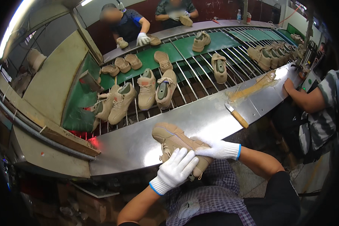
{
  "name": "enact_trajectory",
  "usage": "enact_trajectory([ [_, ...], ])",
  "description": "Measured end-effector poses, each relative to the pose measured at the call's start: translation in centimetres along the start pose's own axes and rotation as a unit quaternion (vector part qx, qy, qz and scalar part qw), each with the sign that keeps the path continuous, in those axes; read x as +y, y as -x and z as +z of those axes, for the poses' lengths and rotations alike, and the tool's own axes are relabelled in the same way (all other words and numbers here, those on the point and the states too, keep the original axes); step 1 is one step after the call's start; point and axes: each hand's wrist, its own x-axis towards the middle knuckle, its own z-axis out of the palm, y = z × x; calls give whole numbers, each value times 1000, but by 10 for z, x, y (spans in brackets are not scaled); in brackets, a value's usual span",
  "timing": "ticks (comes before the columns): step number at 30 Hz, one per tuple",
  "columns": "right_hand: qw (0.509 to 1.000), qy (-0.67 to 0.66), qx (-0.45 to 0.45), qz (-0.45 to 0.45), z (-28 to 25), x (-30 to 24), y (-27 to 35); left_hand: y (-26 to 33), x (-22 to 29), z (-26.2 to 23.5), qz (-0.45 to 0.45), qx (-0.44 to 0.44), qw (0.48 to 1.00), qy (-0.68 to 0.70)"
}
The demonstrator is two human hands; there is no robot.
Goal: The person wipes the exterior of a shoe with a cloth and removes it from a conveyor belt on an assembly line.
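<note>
Beige shoe (179, 140) | left fingers (182, 159), right fingers (202, 151) clasping it | contents unclear | racked shoe (221, 78): green insert (219, 66)

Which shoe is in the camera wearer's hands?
The tan shoe by the metal ledge, held by left hand and right hand; the shoes on the conveyor are touched by neither.

Overexposed tube lamp (12, 28), upper left; glare on metal ledge (211, 128), red glow (94, 142) at its left; edges bowed, corners black.
</note>
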Motion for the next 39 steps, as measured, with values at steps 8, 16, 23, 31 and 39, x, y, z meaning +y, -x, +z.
enact_trajectory([
  [8,809,-572,133,35,7,-10,31,-33,-15,-40,-25,73,997,21],
  [16,697,-508,445,-240,-251,37,39,4,-162,-70,-208,60,968,-131],
  [23,814,90,569,-70,-267,54,-113,9,-324,-76,-352,-58,894,-271],
  [31,848,413,295,-153,-263,-7,-364,-86,-522,28,-367,-146,878,-270],
  [39,902,346,231,-116,-265,23,-454,-97,-637,133,-422,-194,842,-273],
])
